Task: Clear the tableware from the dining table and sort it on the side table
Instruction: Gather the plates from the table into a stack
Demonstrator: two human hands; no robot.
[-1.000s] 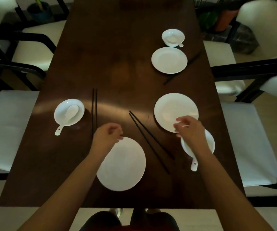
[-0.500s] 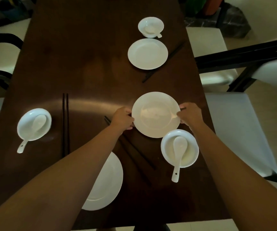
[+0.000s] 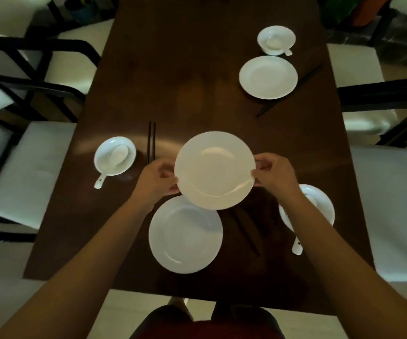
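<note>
You've lifted the plate off the dining table since half a second ago; it now hangs over the far edge of the near plate. Your left hand and right hand each pinch its rim on opposite sides. Stacking it there looks like the next step; bowls, spoons and chopsticks remain uncleared.

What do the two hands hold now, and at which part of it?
Both hold one white plate by its rim: the left hand grips the left edge, the right hand the right edge.
</note>
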